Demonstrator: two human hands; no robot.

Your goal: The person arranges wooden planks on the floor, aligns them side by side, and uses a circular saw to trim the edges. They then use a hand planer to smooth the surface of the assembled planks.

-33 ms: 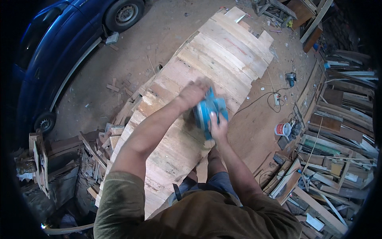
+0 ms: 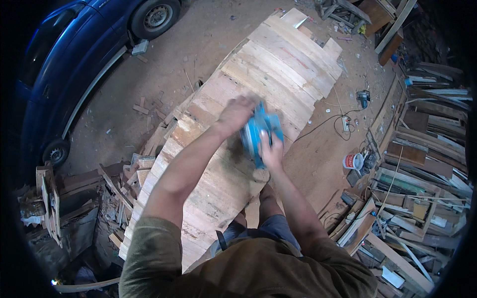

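Observation:
A blue power tool that looks like a belt sander [image 2: 256,131] rests on a long surface of pale wooden boards [image 2: 213,198] laid side by side. My right hand [image 2: 271,150] is wrapped round its rear handle. At the far left end of the tool, my left hand [image 2: 236,113] grips its front part; motion smears these fingers somewhat. A tan rounded piece [image 2: 260,175] shows at the tool's near end, and I cannot tell whether it is a dust bag. Dark dust or shadow lies on the boards beside the tool.
A blue vehicle [image 2: 79,54] stands at the far left. On the ground to the right are another power tool [image 2: 363,99], a cable with a socket strip [image 2: 346,124] and a white bucket [image 2: 353,161]. Scrap timber [image 2: 422,149] is heaped along the right, with more wood pieces [image 2: 117,184] at left.
The belt sander and both my hands have shifted very slightly, the left hand a little to the left. More of the tan piece shows at the near end.

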